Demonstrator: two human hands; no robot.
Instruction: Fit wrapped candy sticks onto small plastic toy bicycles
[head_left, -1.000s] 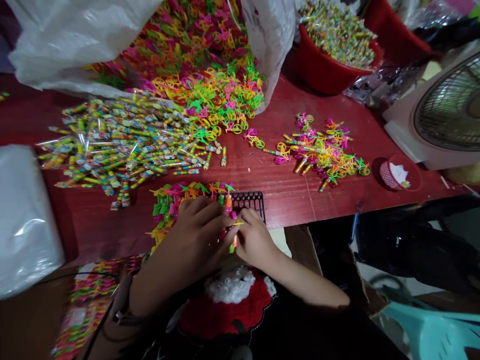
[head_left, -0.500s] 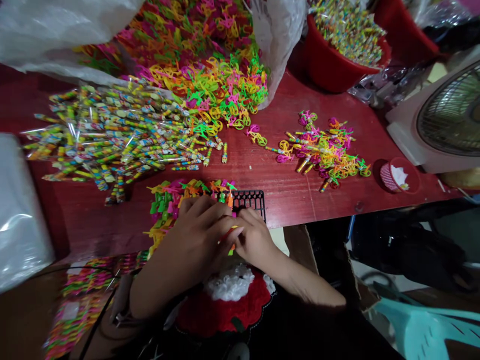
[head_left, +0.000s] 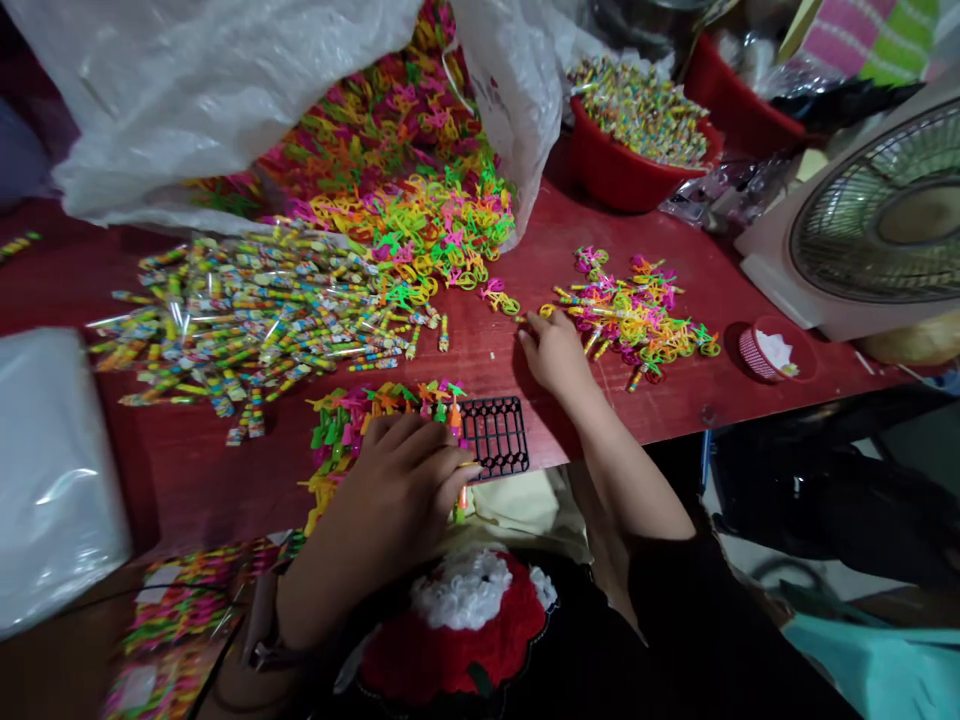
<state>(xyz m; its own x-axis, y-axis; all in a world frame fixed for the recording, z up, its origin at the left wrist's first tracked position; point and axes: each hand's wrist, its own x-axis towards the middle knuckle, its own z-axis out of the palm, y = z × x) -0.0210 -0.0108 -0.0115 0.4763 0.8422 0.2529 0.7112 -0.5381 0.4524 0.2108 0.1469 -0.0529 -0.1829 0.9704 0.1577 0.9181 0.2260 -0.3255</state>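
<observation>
My left hand (head_left: 409, 475) lies over a black plastic grid rack (head_left: 495, 437), its fingers curled over it and the thumb at the near edge. Bright plastic figures (head_left: 337, 425) in green, pink and orange fill the rack's left side. A small yellow bit shows by the left thumb; the palm hides the rest. My right hand (head_left: 556, 352) reaches out to the left end of a small pile of coloured plastic toys with patterned tubes (head_left: 637, 310). Its fingertips are closed on a thin patterned tube (head_left: 520, 319), mostly covered by the fingers.
Many patterned tubes (head_left: 262, 310) lie at left beside loose neon plastic toys (head_left: 442, 230) spilling from a white bag (head_left: 225, 90). Farther back stands a red basin (head_left: 622, 175). A fan (head_left: 892, 220) and a small cup (head_left: 757, 358) sit at right; a plastic-wrapped stack (head_left: 56, 470) lies left.
My right hand has left the rack and moved up and right to the toy pile. The left hand stays on the rack. The view has shifted slightly.
</observation>
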